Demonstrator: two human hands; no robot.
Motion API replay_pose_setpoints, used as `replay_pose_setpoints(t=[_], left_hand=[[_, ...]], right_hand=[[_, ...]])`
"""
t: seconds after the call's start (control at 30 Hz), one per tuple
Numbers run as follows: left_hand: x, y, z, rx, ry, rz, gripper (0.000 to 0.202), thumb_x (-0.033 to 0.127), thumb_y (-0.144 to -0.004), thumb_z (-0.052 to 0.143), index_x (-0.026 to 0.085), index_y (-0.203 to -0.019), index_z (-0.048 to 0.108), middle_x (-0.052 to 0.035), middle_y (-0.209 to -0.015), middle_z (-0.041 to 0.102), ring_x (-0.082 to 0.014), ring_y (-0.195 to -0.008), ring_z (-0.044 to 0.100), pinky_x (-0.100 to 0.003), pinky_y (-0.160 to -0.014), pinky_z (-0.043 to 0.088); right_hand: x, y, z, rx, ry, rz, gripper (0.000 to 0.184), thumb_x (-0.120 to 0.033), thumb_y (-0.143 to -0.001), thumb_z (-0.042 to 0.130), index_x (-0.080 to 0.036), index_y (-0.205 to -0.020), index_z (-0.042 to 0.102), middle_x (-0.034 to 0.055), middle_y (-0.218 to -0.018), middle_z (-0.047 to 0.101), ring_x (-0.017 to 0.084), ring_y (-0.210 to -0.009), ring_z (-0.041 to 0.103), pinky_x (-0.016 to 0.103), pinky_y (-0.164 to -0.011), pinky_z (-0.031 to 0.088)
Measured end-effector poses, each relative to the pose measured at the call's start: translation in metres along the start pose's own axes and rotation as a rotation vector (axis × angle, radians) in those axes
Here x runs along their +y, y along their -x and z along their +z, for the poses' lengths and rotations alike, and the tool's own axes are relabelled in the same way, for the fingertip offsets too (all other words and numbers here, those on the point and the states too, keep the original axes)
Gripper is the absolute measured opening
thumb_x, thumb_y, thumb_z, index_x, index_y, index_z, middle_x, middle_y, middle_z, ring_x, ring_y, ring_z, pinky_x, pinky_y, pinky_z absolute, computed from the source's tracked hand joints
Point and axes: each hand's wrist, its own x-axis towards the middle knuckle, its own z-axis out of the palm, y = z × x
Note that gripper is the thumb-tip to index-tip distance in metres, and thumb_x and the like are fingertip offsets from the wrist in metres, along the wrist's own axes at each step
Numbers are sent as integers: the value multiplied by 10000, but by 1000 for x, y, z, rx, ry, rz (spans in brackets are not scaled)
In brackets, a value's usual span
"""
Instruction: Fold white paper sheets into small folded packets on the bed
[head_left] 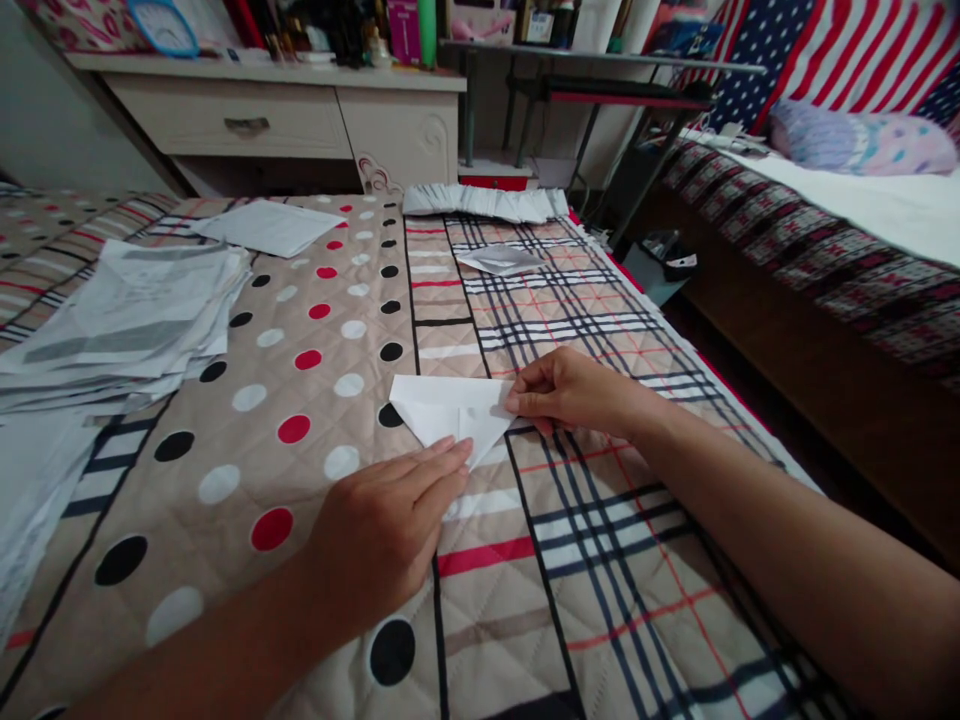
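Observation:
A folded sheet of white paper lies on the patterned quilt in front of me, its long straight edge at the far side and a point toward me. My left hand rests flat with stretched fingers on the paper's near part, covering its lower left side. With thumb and fingers pinched, my right hand grips the paper's right corner; that corner is partly hidden by the fingertips.
On the left of the quilt lies a pile of printed sheets, with another sheet behind it. A pleated paper strip and a small folded paper lie farther back. A drawer cabinet stands beyond.

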Motion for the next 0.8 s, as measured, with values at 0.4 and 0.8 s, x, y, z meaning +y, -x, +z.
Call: replay_pose_setpoints(t=[0.4,0.8], left_hand=[[2,1,1,-18,22,-51,377,32,-776,438,107,-1055,679,-93,-1202,689,-222,-1080,671,-369,-880,597],[3,1,2,-47,-15,-53,449,41,-798,437,138,-1178,655,-71,-1222,681,-227,-1085,667,-386,-864,599]], right_hand=[[-3,0,6,10,-180,130,229,-273,-851,603,-150,-659,577,-23,-468,594,39,-327,396,143,-307,246],[6,-3,-2,-83,-228,93,202,-268,-749,694,-141,-620,605,-9,-516,639,35,-365,445,145,-365,322]])
